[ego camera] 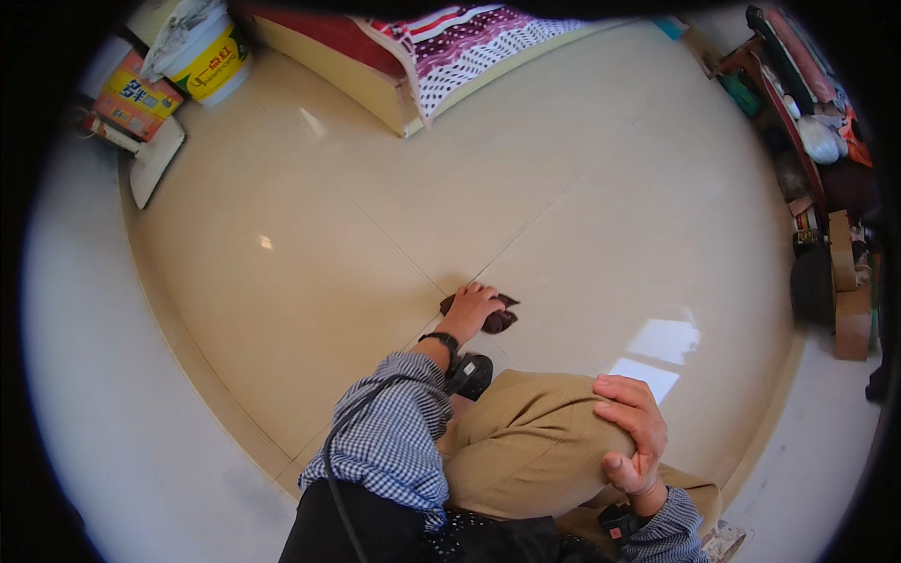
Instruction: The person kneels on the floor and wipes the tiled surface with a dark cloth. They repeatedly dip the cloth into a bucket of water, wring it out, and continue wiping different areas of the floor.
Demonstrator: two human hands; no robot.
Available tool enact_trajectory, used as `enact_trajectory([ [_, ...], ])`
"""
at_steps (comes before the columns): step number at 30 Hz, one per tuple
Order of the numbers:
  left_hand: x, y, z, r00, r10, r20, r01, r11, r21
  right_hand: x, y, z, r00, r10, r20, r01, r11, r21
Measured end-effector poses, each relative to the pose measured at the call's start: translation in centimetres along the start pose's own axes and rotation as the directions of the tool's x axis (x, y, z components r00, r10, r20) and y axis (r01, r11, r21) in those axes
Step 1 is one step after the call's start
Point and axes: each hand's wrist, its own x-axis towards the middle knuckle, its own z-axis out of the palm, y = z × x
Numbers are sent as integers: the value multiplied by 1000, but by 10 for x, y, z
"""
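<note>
My left hand presses a bunched dark maroon cloth against the glossy beige tiled floor. Folds of the cloth stick out to the right of my fingers, and the palm hides the rest of it. My right hand rests on the knee of my tan trousers, fingers spread, with no object in it. Both wrists wear black straps with small devices, and a black cable runs along my left sleeve.
A bed or low platform with a patterned cover juts in ahead. At the upper left stand a white bucket, an orange-yellow carton and a white dustpan-like item. Cluttered shelving and cardboard boxes line the right.
</note>
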Motion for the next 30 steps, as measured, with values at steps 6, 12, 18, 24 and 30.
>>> enact_trajectory([
  [6, -129, -12, -22, 982, -180, -57, 176, 982, -66, -1, -6, 1, 1000, -8, 13, 9, 999, -52],
  [12, -285, -5, -41, 907, -410, -93, 408, 912, -38, -9, -13, 7, 999, 36, -24, -39, 994, -98],
  [18, -436, 22, -51, 648, -754, -102, 756, 654, -29, -15, -19, 12, 998, 48, -30, -51, 995, -88],
  [24, -426, 11, -73, 626, -733, -265, 722, 674, -158, -13, -20, 14, 1000, 18, -25, -21, 996, -91],
  [30, -323, -54, -106, 552, -697, -458, 773, 633, -32, -13, -24, 14, 1000, 15, -14, -17, 993, -113],
])
